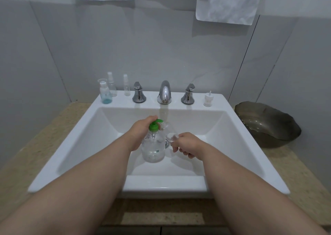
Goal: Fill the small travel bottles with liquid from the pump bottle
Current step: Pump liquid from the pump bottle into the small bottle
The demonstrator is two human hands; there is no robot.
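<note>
Left hand (141, 132) gripped pump bottle (153, 149) over sink (232, 136); right hand (187, 143) pinched small travel bottle (171, 137) just beside it; spare bottles (112, 88) stood on rear rim.

glossy white sink (238, 127), shiny chrome tap (164, 92), clear plastic pump bottle (153, 148), speckled matt counter (59, 127).

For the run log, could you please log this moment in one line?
left hand grips pump bottle | right hand holds small travel bottle | over sink

Green pump (154, 125) on clear bottle (153, 148), white sink (114, 98), speckled beige counter (53, 136).
</note>
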